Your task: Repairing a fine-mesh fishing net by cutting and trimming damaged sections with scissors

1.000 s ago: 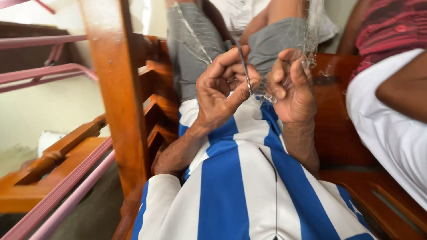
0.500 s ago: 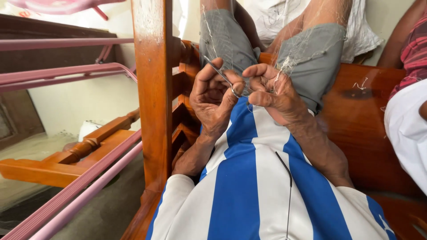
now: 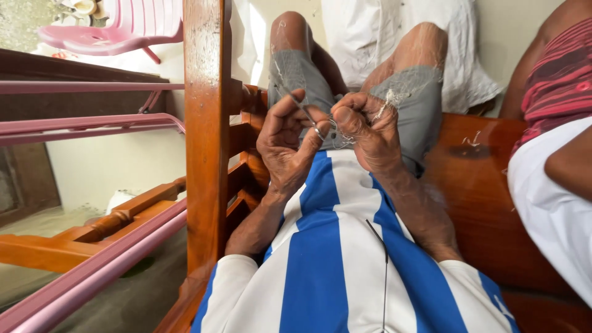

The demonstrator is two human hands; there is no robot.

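Observation:
My left hand is raised in front of my chest, its fingers pinched on a thin metal needle that points up and to the left. My right hand sits right beside it, fingertips almost touching the left ones. It pinches fine white thread, and a small tangle of that thread lies over its knuckles. Both hands hover above my blue and white striped shirt. Behind them are my knees in grey shorts. Where the needle tip meets the thread is hidden between the fingers.
I sit on a brown wooden seat with a thick wooden post at my left. Another person in a red striped top sits close on my right. Pink rails and a pink plastic chair are at the left.
The view has swung slightly left and down, showing more of the post and rails. My hands stay together, and the fingers have shifted a little on the needle and thread.

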